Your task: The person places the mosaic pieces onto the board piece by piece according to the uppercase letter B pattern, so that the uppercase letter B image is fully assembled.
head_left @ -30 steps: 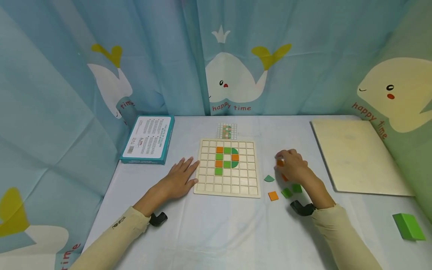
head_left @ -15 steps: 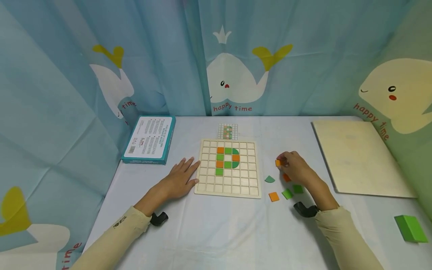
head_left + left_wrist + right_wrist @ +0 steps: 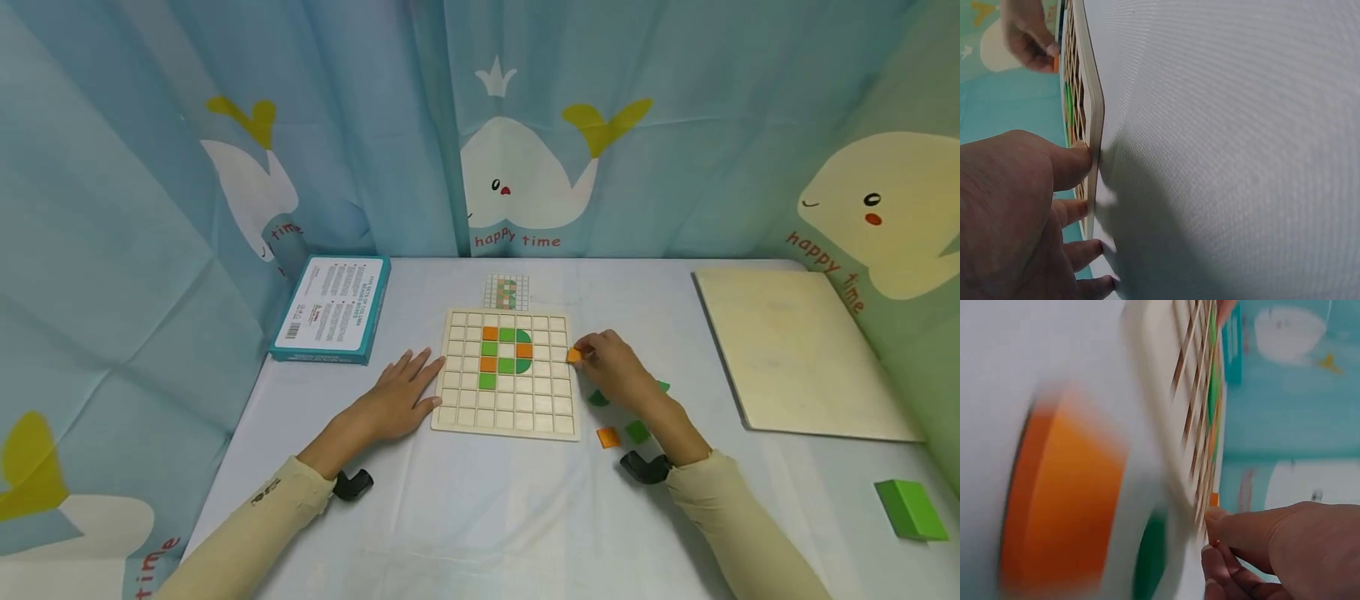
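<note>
My right hand pinches an orange square tile at the right edge of the wooden grid board. The same tile shows at the fingertips in the right wrist view. Orange, light green and dark green pieces lie in the board's cells in a P shape. At the board's left edge rests my left hand, fingers spread; thumb and a finger touch the rim in the left wrist view. Near my right forearm lie another orange tile, a green tile and a dark green quarter-round piece.
A small pattern card lies behind the board. The blue-edged box stands at the back left. On the right are a large pale panel and a green block. A whale-print curtain encloses the table.
My right hand has picked up an orange tile from the loose pieces and carried it left to the board's right edge. The left hand stays in place.
</note>
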`<state>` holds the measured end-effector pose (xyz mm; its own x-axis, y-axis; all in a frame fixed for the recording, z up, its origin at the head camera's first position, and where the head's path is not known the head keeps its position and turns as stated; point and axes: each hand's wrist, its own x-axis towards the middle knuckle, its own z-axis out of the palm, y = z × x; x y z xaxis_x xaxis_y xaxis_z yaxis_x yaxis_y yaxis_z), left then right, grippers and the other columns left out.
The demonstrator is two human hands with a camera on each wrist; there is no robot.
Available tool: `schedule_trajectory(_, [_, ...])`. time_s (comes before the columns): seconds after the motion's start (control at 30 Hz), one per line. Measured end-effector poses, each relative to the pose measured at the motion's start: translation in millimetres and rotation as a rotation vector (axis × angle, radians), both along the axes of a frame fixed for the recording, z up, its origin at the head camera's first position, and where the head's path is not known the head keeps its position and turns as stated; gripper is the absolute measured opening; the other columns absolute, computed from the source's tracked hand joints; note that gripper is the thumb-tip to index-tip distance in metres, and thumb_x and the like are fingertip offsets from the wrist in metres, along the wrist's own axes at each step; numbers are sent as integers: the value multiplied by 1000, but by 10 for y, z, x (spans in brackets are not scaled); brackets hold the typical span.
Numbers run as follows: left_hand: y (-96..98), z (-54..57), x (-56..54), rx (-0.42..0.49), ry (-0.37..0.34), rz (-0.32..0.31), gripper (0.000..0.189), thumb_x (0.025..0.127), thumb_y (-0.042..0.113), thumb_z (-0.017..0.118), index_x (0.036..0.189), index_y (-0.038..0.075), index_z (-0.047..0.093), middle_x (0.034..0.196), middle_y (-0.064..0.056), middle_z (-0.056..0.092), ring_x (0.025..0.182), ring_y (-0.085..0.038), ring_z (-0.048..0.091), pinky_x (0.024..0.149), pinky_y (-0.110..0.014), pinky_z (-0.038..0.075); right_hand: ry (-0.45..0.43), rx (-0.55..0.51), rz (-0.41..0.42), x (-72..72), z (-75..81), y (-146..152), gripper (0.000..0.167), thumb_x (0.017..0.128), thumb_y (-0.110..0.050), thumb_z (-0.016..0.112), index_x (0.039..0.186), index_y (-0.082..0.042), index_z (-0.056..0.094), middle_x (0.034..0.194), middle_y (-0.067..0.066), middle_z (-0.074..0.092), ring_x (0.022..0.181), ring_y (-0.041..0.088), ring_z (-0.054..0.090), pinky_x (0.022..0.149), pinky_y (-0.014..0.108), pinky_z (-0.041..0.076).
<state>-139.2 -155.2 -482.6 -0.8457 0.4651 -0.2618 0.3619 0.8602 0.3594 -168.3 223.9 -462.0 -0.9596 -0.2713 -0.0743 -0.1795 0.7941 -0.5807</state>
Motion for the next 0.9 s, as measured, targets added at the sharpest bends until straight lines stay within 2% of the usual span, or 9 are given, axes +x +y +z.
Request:
schedule_trajectory(0.13, [2,4,1,-3,0,0,69,112,45,46,171,19,20,177,-13,13,163,-42,6,129,-63,13,11,-39,115,45,11,-303,27,102,-2,67,126,9,62,116,22,60,105,34,65,92,47,58])
schedule_trajectory(0.27, [0,3,1,1,-4,9,69,112,44,46,171,19,20,178,-12,12,164,-41,5,129,-63,13,49,-63,226,102,-42,-565,26,99,0,71,123,6,62,112,17,63,100,28,65,88,39,59])
schedule_trajectory(0.4, [-2,-3,1,10,-1,8,69,112,44,46,171,18,21,178,-12,12,163,-42,5,129,-63,13,125,-38,277,175,-103,-760,19,97,0,74,114,3,67,110,14,64,95,24,64,83,35,58])
schedule_trajectory(0.53, [1,-5,1,10,5,6,69,112,44,46,171,18,21,177,-13,13,163,-42,6,129,-64,14,194,19,259,242,-122,-881,14,95,0,76,108,-1,72,108,11,65,92,23,64,82,39,55])
schedule_trajectory(0.67, [1,4,4,11,5,6,69,112,44,46,171,18,21,177,-13,13,163,-42,6,129,-63,14,213,57,230,284,-117,-928,15,93,-1,78,108,-3,75,108,9,67,93,24,65,82,43,52])
schedule_trajectory(0.9, [-2,-10,-7,-1,-2,3,69,112,45,46,171,19,20,178,-12,12,163,-41,5,129,-63,14,259,20,204,345,-115,-834,18,93,-6,81,111,-7,78,114,8,65,98,23,62,77,37,39])
